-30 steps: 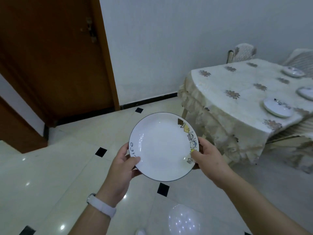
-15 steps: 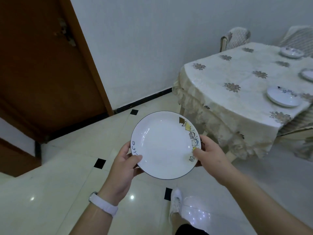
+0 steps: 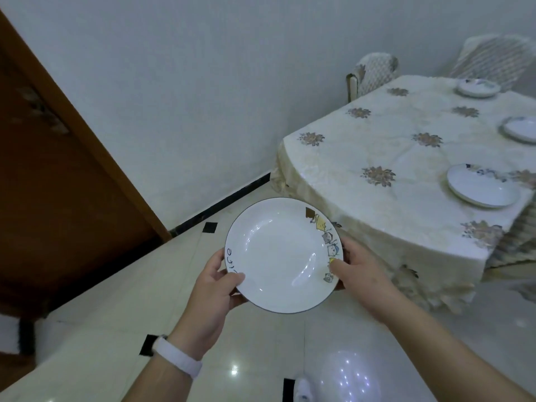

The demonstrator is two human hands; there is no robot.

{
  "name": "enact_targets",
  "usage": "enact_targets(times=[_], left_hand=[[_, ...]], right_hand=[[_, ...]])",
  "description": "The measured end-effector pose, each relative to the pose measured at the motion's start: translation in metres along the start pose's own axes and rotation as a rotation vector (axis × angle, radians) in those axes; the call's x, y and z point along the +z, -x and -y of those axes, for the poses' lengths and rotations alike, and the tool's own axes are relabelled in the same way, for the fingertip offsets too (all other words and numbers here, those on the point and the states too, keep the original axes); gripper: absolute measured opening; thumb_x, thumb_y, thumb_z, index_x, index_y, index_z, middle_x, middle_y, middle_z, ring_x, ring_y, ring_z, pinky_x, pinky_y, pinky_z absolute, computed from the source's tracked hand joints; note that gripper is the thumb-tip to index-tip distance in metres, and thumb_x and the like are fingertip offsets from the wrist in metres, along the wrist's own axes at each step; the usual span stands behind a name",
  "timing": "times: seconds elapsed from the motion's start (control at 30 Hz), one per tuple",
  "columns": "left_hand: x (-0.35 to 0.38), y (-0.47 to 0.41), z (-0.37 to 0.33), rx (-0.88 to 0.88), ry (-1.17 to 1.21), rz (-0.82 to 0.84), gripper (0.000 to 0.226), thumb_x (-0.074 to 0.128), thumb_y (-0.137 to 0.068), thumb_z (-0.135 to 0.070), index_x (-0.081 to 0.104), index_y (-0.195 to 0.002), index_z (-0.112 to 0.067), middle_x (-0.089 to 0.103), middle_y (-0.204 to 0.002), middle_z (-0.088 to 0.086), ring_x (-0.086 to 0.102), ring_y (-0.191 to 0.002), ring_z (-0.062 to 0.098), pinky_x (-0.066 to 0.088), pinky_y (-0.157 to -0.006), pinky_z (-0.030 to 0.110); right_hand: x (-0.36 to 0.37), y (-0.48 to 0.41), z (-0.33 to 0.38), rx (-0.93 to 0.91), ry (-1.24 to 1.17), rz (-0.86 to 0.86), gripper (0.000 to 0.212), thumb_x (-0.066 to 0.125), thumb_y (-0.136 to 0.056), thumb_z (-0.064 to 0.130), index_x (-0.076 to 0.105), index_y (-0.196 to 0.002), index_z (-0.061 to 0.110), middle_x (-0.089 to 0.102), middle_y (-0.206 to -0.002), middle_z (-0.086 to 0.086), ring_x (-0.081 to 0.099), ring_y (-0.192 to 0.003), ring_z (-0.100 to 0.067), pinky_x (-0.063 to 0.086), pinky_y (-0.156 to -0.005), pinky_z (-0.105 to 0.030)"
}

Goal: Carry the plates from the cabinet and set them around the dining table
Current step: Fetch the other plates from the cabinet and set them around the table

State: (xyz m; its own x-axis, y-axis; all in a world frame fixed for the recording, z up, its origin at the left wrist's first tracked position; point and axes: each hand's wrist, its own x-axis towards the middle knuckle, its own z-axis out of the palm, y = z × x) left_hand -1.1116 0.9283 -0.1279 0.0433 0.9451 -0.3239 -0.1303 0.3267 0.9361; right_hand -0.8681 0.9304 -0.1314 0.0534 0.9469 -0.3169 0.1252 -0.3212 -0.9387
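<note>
A white plate (image 3: 281,253) with a thin dark rim is held level in the air above the tiled floor (image 3: 121,300), just short of the near corner of the table (image 3: 385,158) and not touching it. The left hand (image 3: 211,291) grips the plate's left edge: the left thumb (image 3: 233,278) lies across the rim beside some blue lettering, while the fingers (image 3: 232,301) curl underneath, mostly hidden. The right hand (image 3: 365,274) grips the right edge the same way, with the right thumb (image 3: 338,264) pressed on a band of small cartoon figures and its own fingers wrapped under the rim. A white wristband (image 3: 177,356) sits on the left wrist. The table is draped in a cream cloth (image 3: 333,204) with brown flower motifs, which hangs in folds close to the floor. Three more plates lie on it, well apart from one another: the nearest plate (image 3: 483,188) by the right-hand edge of the cloth, a second plate (image 3: 520,129) further back and cut off by the frame, and the far plate (image 3: 478,87) at the back. Two covered chairs stand behind the table, the left chair (image 3: 374,71) at its back corner against the pale wall (image 3: 203,97) and the right chair (image 3: 490,59) behind the far plate. A brown wooden door (image 3: 58,184) fills the left of the view, and the toe of a white shoe (image 3: 303,391) shows at the bottom edge
</note>
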Motion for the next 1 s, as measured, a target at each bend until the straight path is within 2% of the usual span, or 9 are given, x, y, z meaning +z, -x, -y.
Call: enact_targets(times=[0.1, 0.27, 0.4, 0.53, 0.6, 0.7, 0.73, 0.83, 1.0], left_hand=[[0.014, -0.030, -0.010, -0.010, -0.001, 0.012, 0.047, 0.046, -0.090, 0.007, 0.058, -0.122, -0.025, 0.071, -0.107, 0.014, 0.066, -0.084, 0.024, 0.056, -0.065, 0.032], [0.024, -0.074, -0.024, -0.019, -0.025, 0.072, 0.046, 0.046, -0.090, 0.005, 0.056, -0.127, -0.021, 0.071, -0.107, 0.014, 0.067, -0.088, 0.025, 0.056, -0.069, 0.035], [0.027, -0.121, -0.031, -0.037, -0.033, 0.102, 0.048, 0.046, -0.090, 0.006, 0.058, -0.123, -0.028, 0.074, -0.104, 0.004, 0.068, -0.087, 0.021, 0.056, -0.071, 0.035], [0.019, -0.181, -0.038, -0.076, -0.018, 0.146, 0.049, 0.045, -0.090, 0.007, 0.058, -0.124, -0.026, 0.073, -0.105, 0.008, 0.068, -0.084, 0.021, 0.055, -0.067, 0.034], [0.015, -0.216, -0.046, -0.089, -0.016, 0.187, 0.048, 0.046, -0.090, 0.007, 0.057, -0.125, -0.024, 0.073, -0.105, 0.012, 0.067, -0.082, 0.022, 0.055, -0.068, 0.034], [0.005, -0.271, -0.065, -0.095, -0.012, 0.229, 0.047, 0.046, -0.089, 0.006, 0.058, -0.124, -0.024, 0.073, -0.104, 0.012, 0.067, -0.081, 0.021, 0.055, -0.067, 0.034], [-0.001, -0.290, -0.073, -0.091, -0.016, 0.246, 0.048, 0.047, -0.089, 0.006, 0.058, -0.124, -0.025, 0.073, -0.104, 0.011, 0.067, -0.081, 0.020, 0.055, -0.067, 0.034], [-0.019, -0.345, -0.100, -0.079, -0.047, 0.283, 0.050, 0.046, -0.089, 0.006, 0.059, -0.125, -0.028, 0.073, -0.106, 0.008, 0.067, -0.081, 0.019, 0.055, -0.067, 0.033], [-0.042, -0.415, -0.128, -0.088, -0.049, 0.351, 0.054, 0.046, -0.089, 0.005, 0.058, -0.127, -0.032, 0.072, -0.110, 0.008, 0.067, -0.087, 0.021, 0.055, -0.075, 0.039]], right_hand=[[-0.012, -0.024, 0.010, -0.006, -0.023, -0.032, 0.048, 0.044, -0.086, -0.005, 0.064, -0.102, 0.035, 0.075, -0.092, 0.010, 0.072, -0.086, -0.016, 0.061, -0.068, -0.032], [-0.025, -0.055, 0.017, -0.001, -0.018, -0.064, 0.046, 0.047, -0.085, 0.001, 0.064, -0.101, 0.041, 0.075, -0.098, 0.006, 0.072, -0.091, -0.021, 0.060, -0.078, -0.047], [-0.023, -0.093, 0.024, 0.039, -0.045, -0.151, 0.042, 0.045, -0.085, -0.004, 0.065, -0.088, 0.033, 0.075, -0.087, 0.004, 0.072, -0.084, -0.022, 0.060, -0.073, -0.044], [-0.015, -0.137, 0.034, 0.080, -0.052, -0.180, 0.041, 0.045, -0.087, -0.005, 0.063, -0.104, 0.028, 0.075, -0.095, 0.000, 0.072, -0.088, -0.022, 0.060, -0.065, -0.034], [-0.010, -0.163, 0.043, 0.099, -0.040, -0.215, 0.039, 0.046, -0.087, -0.002, 0.062, -0.105, 0.028, 0.074, -0.101, -0.002, 0.072, -0.090, -0.023, 0.062, -0.068, -0.037], [0.004, -0.205, 0.059, 0.108, -0.016, -0.262, 0.037, 0.047, -0.085, 0.000, 0.063, -0.102, 0.029, 0.074, -0.100, -0.005, 0.071, -0.090, -0.029, 0.060, -0.076, -0.052], [0.011, -0.220, 0.065, 0.109, -0.022, -0.275, 0.038, 0.047, -0.085, 0.000, 0.063, -0.103, 0.030, 0.074, -0.101, -0.004, 0.071, -0.090, -0.029, 0.059, -0.077, -0.053], [0.034, -0.265, 0.087, 0.126, -0.032, -0.324, 0.040, 0.045, -0.088, -0.003, 0.060, -0.105, 0.029, 0.074, -0.102, -0.002, 0.071, -0.092, -0.024, 0.060, -0.078, -0.048], [0.060, -0.322, 0.113, 0.106, -0.028, -0.371, 0.043, 0.046, -0.087, -0.003, 0.062, -0.104, 0.033, 0.074, -0.099, 0.001, 0.071, -0.092, -0.023, 0.060, -0.078, -0.049]])
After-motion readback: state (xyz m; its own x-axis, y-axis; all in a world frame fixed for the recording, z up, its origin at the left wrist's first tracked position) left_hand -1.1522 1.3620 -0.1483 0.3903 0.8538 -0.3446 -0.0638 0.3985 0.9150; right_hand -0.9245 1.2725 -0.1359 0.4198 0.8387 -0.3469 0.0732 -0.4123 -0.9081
